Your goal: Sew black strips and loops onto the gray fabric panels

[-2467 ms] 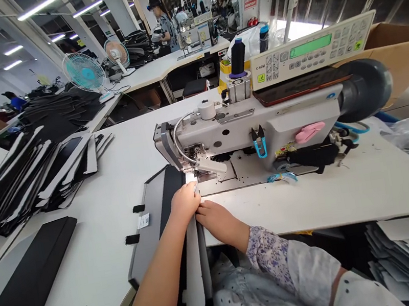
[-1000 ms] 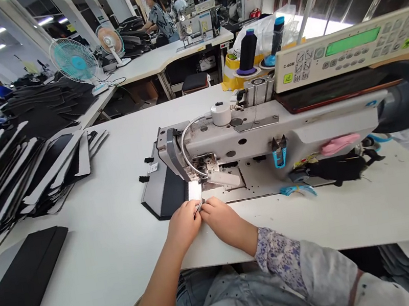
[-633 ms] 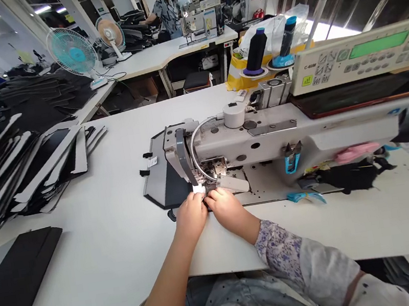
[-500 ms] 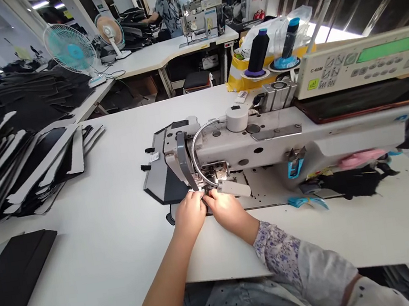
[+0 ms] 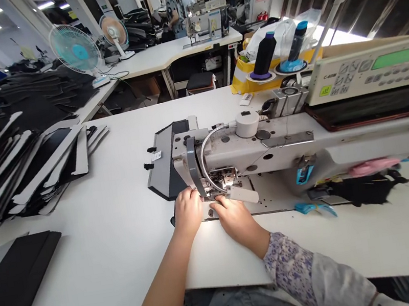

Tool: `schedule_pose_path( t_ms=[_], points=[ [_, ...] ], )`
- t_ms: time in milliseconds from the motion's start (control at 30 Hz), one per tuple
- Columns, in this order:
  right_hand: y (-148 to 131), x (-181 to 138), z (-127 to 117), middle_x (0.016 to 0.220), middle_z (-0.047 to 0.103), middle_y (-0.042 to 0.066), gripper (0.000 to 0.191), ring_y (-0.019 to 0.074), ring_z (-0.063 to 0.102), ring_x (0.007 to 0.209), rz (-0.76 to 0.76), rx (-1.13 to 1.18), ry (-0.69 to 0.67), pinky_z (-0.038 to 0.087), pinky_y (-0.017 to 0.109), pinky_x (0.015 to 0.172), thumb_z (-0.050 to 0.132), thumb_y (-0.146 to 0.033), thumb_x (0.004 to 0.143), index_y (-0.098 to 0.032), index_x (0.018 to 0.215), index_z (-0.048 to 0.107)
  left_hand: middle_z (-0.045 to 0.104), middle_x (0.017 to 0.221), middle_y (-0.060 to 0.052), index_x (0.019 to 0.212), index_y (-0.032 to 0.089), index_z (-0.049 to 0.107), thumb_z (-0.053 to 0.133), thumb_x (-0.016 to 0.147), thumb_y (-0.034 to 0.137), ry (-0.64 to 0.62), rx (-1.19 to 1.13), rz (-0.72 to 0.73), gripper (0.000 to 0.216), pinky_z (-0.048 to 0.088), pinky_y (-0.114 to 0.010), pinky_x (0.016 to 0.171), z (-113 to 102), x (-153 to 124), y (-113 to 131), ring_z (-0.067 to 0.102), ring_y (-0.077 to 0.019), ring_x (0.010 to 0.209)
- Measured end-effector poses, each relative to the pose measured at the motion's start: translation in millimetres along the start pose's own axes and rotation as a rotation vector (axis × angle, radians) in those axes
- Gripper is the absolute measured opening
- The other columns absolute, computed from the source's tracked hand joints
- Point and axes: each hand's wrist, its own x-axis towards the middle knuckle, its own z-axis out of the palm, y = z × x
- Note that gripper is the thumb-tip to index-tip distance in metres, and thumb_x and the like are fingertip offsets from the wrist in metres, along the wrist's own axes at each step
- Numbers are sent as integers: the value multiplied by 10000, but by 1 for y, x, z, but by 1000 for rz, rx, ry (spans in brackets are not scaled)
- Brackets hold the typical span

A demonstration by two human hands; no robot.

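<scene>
A sewing machine [image 5: 244,146] stands on the white table, its lamp shining on the needle area. Behind and left of its head lies a grey and black fabric panel [image 5: 162,162] with black tabs and a small white label; its right part is hidden by the machine. My left hand [image 5: 188,211] is closed at the panel's near edge, left of the presser foot, fingertips partly hidden. To the right, my right hand [image 5: 237,218] rests by the needle plate with its thumb and fingers stretched toward the presser foot. Nothing shows in it.
Stacked black and white pieces [image 5: 28,170] lie at left, near a folded black panel [image 5: 18,275]. Thread cones [image 5: 265,55] and a control panel [image 5: 377,66] stand at right. Fans [image 5: 75,52] and a co-worker [image 5: 171,11] are beyond.
My hands have moved apart from being close together at the needle; the right has drawn back slightly to the right. The whole view has shifted a little.
</scene>
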Motion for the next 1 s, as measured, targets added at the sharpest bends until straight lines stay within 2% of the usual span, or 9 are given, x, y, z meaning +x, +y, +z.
schedule_pose_path(
  t_ms=[333, 467, 567, 667, 767, 833, 867, 933, 1000],
  points=[
    [2, 3, 1, 1075, 661, 99, 283, 225, 587, 956, -62, 40, 139, 457, 342, 806, 458, -83, 863, -179, 1026, 668, 622, 968, -114, 917, 177, 633, 472, 835, 113, 1, -76, 8, 192, 428, -380, 875, 13, 5, -4, 543, -256, 952],
    [2, -5, 1, 1013, 676, 81, 277, 220, 574, 929, -93, 64, 167, 452, 359, 829, 456, -68, 863, -176, 1002, 670, 610, 899, -91, 912, 184, 626, 452, 861, 140, -52, -82, 3, 187, 435, -370, 828, -4, -4, -9, 551, -235, 877],
    [2, -17, -5, 999, 678, 76, 269, 218, 565, 923, -111, 79, 131, 457, 364, 842, 457, -72, 874, -170, 1012, 666, 595, 883, -60, 898, 198, 598, 442, 912, 257, -139, -129, 38, 168, 453, -362, 798, -31, -49, -20, 557, -213, 841],
    [0, -29, -14, 1025, 671, 77, 276, 220, 562, 948, -103, 82, 71, 464, 371, 863, 455, -74, 878, -175, 1027, 664, 611, 996, -69, 964, 214, 591, 575, 846, 405, -209, -173, 81, 225, 483, -383, 817, -58, -126, -33, 579, -230, 912],
    [-12, -40, -17, 1072, 661, 88, 290, 229, 565, 980, -98, 44, -4, 474, 396, 888, 448, -72, 874, -180, 1030, 666, 629, 1165, -67, 1004, 272, 621, 591, 809, 287, -183, -179, 42, 199, 503, -397, 879, -81, -202, -44, 599, -253, 1033],
    [-27, -49, -13, 1123, 649, 98, 302, 246, 562, 1038, -127, 4, -25, 476, 416, 920, 443, -73, 869, -177, 1043, 667, 623, 1245, -33, 1051, 336, 644, 536, 790, 203, -107, -224, -67, 312, 523, -388, 879, -99, -235, -53, 619, -249, 1043],
    [-36, -55, -9, 1158, 638, 103, 310, 255, 553, 1082, -158, -14, -20, 471, 426, 944, 443, -79, 871, -176, 1066, 663, 627, 1252, -16, 1065, 361, 654, 536, 771, 210, -46, -284, -184, 352, 531, -390, 879, -109, -244, -60, 628, -253, 1039],
    [-52, -68, 0, 1243, 604, 106, 327, 272, 521, 1175, -255, -44, 9, 449, 447, 997, 450, -115, 884, -187, 1140, 640, 663, 1190, -23, 1064, 352, 675, 563, 760, 309, 133, -410, -511, 327, 542, -415, 883, -133, -251, -78, 638, -275, 1028],
    [-59, -80, 9, 1325, 563, 88, 338, 278, 493, 1235, -362, -57, 36, 440, 453, 1019, 477, -195, 905, -221, 1218, 604, 703, 1045, -66, 1025, 268, 687, 568, 786, 437, 371, -485, -895, 316, 564, -447, 834, -160, -245, -105, 657, -294, 967]
  ],
)
